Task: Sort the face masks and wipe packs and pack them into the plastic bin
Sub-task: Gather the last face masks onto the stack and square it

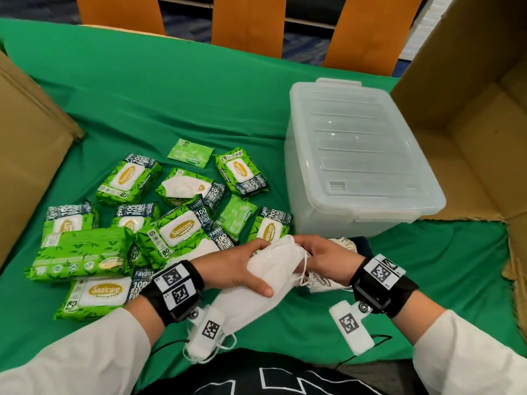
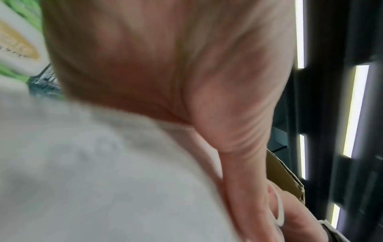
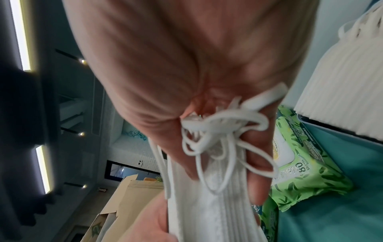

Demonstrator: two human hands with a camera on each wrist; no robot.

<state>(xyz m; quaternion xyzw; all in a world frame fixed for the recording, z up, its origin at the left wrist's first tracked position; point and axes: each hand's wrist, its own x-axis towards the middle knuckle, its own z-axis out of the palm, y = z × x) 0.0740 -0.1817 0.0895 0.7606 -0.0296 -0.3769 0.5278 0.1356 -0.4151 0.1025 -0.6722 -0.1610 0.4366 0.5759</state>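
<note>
Two hands meet at 6 o'clock, nearest the body, both grasping one stack of white face masks (image 1: 265, 283). Left hand (image 1: 228, 266) wraps the stack's middle, thumb across the top. Right hand (image 1: 325, 258) grips the stack's far end, ear loops (image 3: 217, 140) bunched against its fingers (image 3: 259, 163).

More white masks (image 1: 328, 280) lie on the green cloth (image 1: 142, 95) under the right hand.

Green wipe packs (image 1: 176, 232) lie scattered from 9 to 11 o'clock, several overlapping, some label-up; a few masks lie among them.

Clear plastic bin (image 1: 356, 155) sits at 1 o'clock, lid on, just beyond the hands.

Cardboard box flaps (image 1: 470, 109) stand at 2 o'clock, touching the bin's right side; another cardboard panel (image 1: 28, 166) stands at 9 o'clock.
</note>
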